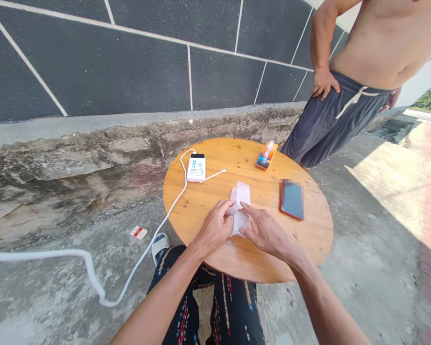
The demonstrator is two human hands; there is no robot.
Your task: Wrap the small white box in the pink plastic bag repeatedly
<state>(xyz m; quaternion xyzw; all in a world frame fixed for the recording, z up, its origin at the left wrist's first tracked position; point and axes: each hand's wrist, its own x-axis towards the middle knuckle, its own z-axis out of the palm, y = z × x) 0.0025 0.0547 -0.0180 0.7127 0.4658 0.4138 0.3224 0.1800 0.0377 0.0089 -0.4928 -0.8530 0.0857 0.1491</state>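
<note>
A folded white tissue (241,194), soft and slightly creased, lies on the round wooden table (215,261) in front of me. My left hand (215,224) has its curled fingers and thumb on the tissue's left edge. From the other side, my right hand (267,232) grips the right edge, its index finger on top and its thumb lower down. Part of the tissue's lower half is covered by the fingers.
Behind the tissue are a white power bank (196,170) with a white cable (179,191) and an orange tape dispenser (266,155). A red-edged phone (291,200) lies at right. A person (359,86) stands beyond the table. A small packet (139,232) is on the ground.
</note>
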